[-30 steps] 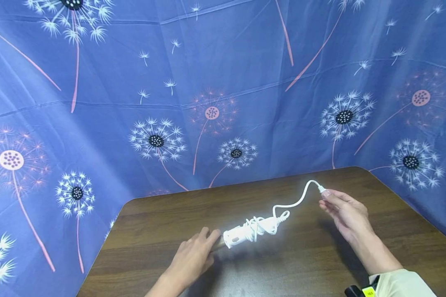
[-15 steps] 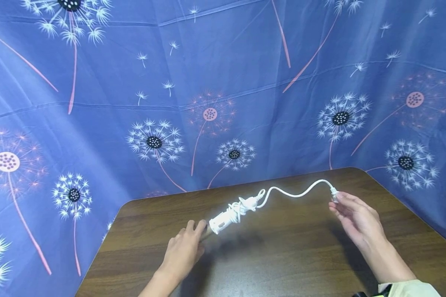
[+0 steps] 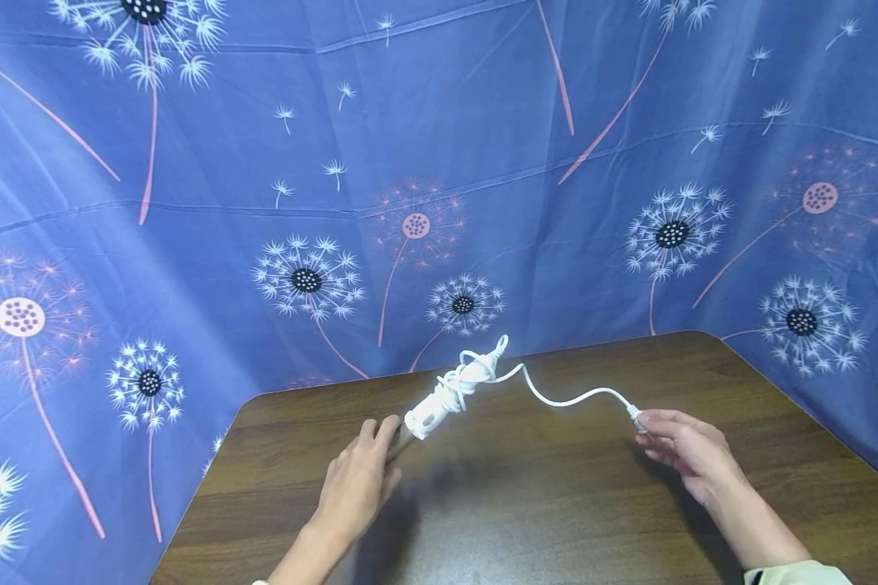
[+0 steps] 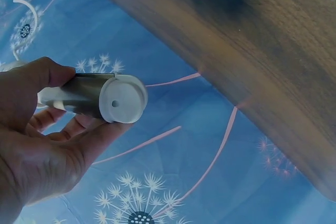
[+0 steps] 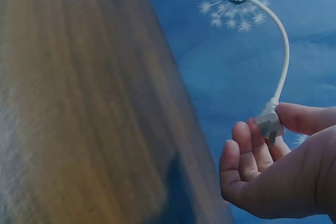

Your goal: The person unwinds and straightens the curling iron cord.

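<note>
A white curling iron [image 3: 426, 416] is held above the table, tilted up toward the back right. My left hand [image 3: 354, 483] grips its metallic barrel [image 4: 86, 95], and the white end cap [image 4: 124, 102] pokes out past the fingers in the left wrist view. Loops of white cord [image 3: 454, 385] are wound around the handle, and a hanging loop stands at its upper end. From there a loose length of cord [image 3: 572, 401] runs right to my right hand [image 3: 691, 451]. Thumb and fingers of that hand pinch the plug [image 5: 270, 124], whose prongs show in the right wrist view.
Under both hands lies a dark wooden table [image 3: 549, 496] with rounded back corners. A blue curtain [image 3: 483, 146] with dandelion prints hangs right behind it and along its sides.
My left hand has moved left and up, swinging the curling iron to a steeper tilt. The right hand went outward, then lowered with the plug, and the cord between them spans farther.
</note>
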### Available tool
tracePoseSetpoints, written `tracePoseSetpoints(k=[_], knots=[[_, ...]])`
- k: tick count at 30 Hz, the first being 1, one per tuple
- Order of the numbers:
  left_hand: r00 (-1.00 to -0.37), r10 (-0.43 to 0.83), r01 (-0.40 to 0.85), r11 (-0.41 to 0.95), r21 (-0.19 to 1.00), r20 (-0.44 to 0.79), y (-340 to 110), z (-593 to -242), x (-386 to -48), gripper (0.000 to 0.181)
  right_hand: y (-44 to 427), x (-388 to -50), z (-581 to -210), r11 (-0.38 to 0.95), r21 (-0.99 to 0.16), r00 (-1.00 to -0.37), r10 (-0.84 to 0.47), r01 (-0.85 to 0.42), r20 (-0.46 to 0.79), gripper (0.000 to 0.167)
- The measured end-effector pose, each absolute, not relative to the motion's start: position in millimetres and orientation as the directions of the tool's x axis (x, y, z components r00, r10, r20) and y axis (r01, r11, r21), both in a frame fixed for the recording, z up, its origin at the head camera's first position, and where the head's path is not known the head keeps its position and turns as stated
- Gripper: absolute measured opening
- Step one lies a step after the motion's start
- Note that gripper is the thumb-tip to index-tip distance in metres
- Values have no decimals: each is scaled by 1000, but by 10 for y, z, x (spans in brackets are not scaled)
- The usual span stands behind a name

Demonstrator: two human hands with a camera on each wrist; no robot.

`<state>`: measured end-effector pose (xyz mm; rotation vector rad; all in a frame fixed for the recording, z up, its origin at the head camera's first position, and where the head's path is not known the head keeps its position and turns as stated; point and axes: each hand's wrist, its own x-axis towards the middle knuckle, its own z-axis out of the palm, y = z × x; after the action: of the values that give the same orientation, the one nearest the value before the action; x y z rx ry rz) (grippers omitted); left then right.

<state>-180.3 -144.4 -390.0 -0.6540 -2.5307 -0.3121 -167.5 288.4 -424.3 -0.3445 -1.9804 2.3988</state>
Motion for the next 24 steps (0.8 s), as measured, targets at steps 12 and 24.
tracePoseSetpoints(k=[12,24], knots=[[-773,386,507,853,123,504,-1408,-3850,-1788,56,2847,-1671,-4436,338,-911,-960,226,238,-167,23],[-773,385,513,847,138,505,-1407,-3843,-1789,56,2837,-1658,-4530,577,-786,-958,280,223,-66,20]])
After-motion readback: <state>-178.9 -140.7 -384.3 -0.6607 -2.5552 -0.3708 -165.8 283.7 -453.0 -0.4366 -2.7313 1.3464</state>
